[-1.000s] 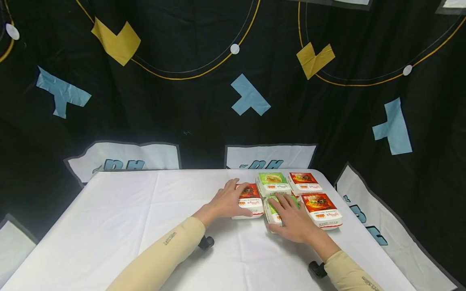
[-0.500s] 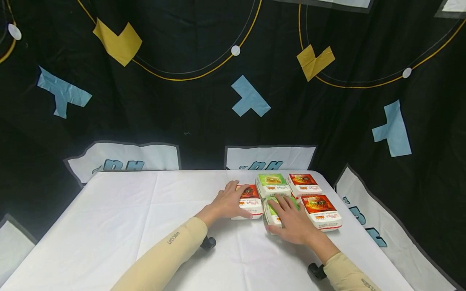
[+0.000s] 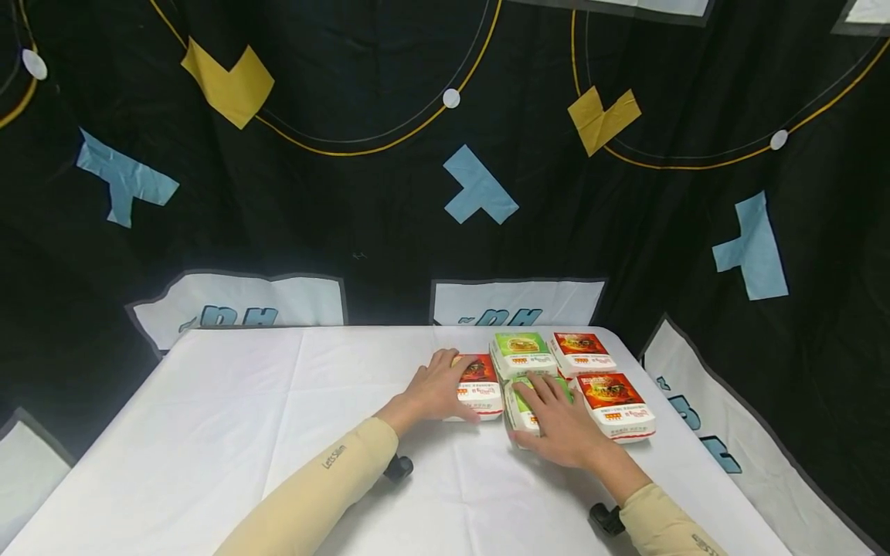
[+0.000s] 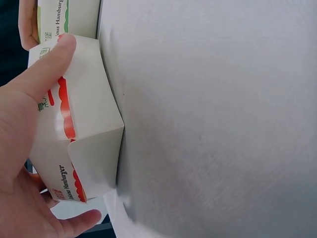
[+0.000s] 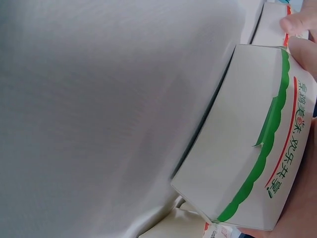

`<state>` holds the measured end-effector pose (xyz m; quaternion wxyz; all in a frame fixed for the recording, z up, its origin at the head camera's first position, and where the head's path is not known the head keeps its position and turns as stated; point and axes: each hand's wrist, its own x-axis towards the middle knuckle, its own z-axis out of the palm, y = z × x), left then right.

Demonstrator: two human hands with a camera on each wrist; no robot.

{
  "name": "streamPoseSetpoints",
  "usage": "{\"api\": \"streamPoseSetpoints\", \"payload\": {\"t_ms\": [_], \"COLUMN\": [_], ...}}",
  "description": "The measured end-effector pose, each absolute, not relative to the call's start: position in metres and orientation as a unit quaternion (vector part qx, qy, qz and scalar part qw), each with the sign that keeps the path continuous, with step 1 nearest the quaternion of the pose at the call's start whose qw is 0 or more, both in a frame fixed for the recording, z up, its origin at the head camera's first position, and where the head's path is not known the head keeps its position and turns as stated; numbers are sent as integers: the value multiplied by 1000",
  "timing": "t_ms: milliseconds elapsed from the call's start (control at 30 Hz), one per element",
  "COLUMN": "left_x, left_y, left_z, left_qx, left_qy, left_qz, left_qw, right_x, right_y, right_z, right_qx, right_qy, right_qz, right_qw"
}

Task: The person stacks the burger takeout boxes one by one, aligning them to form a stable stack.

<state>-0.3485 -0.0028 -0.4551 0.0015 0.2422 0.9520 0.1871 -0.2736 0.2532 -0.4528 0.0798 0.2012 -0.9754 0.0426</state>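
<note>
My left hand [image 3: 436, 386] grips a red-and-white burger box [image 3: 483, 392] from its left side. In the left wrist view the thumb [image 4: 47, 69] lies along the white front of that box, and the other fingers reach round its far end. Just to the right, my right hand [image 3: 559, 428] holds a green-and-white burger box [image 3: 523, 413], fingers spread over the top and thumb at the front left corner. The right wrist view shows this green box's white front [image 5: 228, 129] with a green scalloped band; much of its lid is hidden under my hand.
Behind the held green box sits another green burger box [image 3: 523, 357]. Two red ones stand to the right, one at the back [image 3: 582, 351] and one nearer [image 3: 614, 405]. All rest toward the right of the white-covered table [image 3: 208, 432], before a black curtain [image 3: 313, 216].
My left forearm has shifted slightly to the right, and the left thumb has slid a little along the box front. The boxes and my right hand stay practically in place.
</note>
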Motion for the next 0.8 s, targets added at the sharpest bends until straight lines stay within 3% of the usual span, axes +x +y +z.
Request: {"api": "streamPoseSetpoints", "payload": {"t_ms": [800], "left_x": [-339], "left_y": [-25], "left_z": [-450], "left_qx": [223], "left_qy": [958], "left_qz": [179], "left_qw": [9], "right_x": [-274], "right_y": [253], "right_z": [-452], "right_qx": [198], "right_qy": [-977], "right_qz": [43], "right_qw": [72]}}
